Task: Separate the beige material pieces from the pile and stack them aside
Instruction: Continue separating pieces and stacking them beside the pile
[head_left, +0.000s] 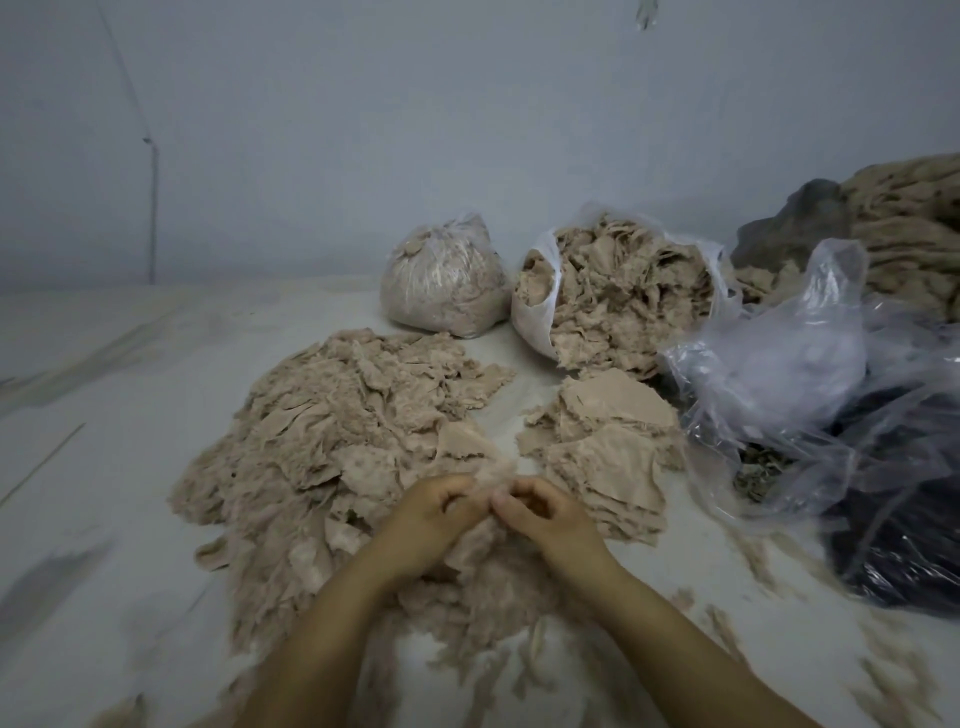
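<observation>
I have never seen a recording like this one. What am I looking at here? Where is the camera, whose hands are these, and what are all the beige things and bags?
There is no machine here. A person wears one camera on the head; it looks forward and down, so you see that person's own arms. The left hand and the right hand meet in the middle, and both pinch one beige piece, as if pulling it apart or loose from the rest. Under and to the left of the hands lies the big loose pile of beige material on a pale surface. To the right is a smaller, flatter stack of separated pieces. Further back stand a closed bag and an open bag, both filled with similar beige material. At the right edge lie crumpled clear plastic bags over something dark.
</observation>
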